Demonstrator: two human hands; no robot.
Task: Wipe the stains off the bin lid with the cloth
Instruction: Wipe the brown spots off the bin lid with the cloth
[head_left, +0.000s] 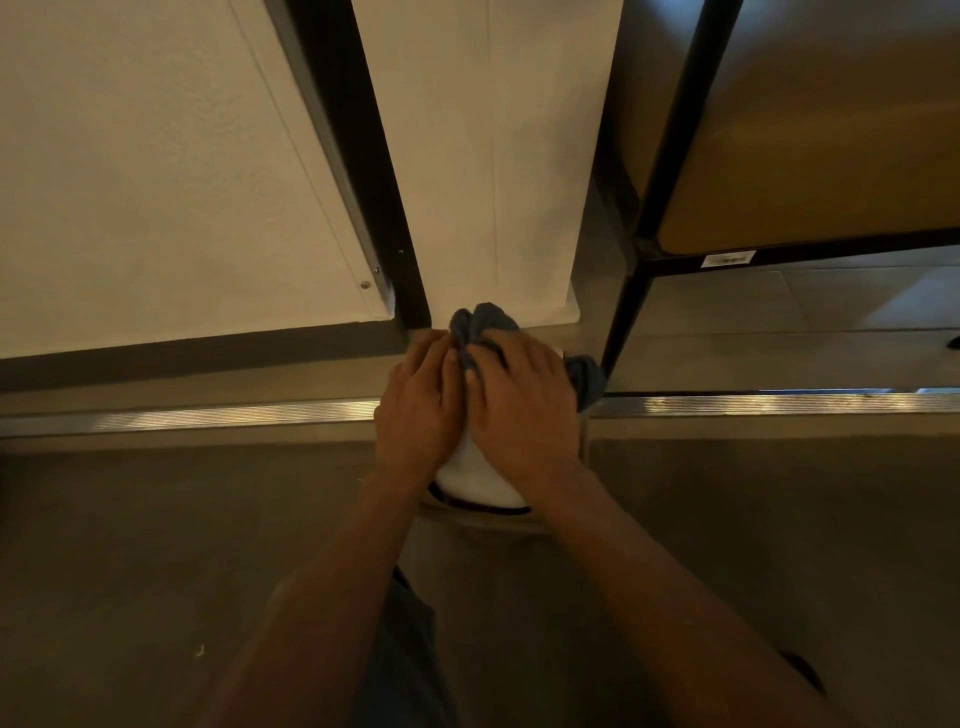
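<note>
I take the white bin lid (483, 480) as my landmark; it sits low in the middle of my view, mostly covered by both hands, with only its near curved edge showing. Beyond the lid stands a pale wall panel (488, 156), and just beyond and left of the lid a dark post (374, 171) runs up along it. Right of the lid a black metal shelf frame (631, 291) stands close, its leg almost touching the cloth, and it carries a brown board (810, 171) with a small white label (727, 258) on the front rail. A ribbed metal floor strip (208, 415) passes to both sides of the lid and behind the hands.

The blue-grey cloth (485, 319) lies on the far part of the lid, bunched, with a fold hanging off to the right. My right hand (524, 410) has its fingers curled over the cloth, gripping it. My left hand (418, 410) lies on the lid's left side, fingers fairly straight, tips touching the cloth's edge.

I cannot see inside the bin below the lid, since the lid covers it.
</note>
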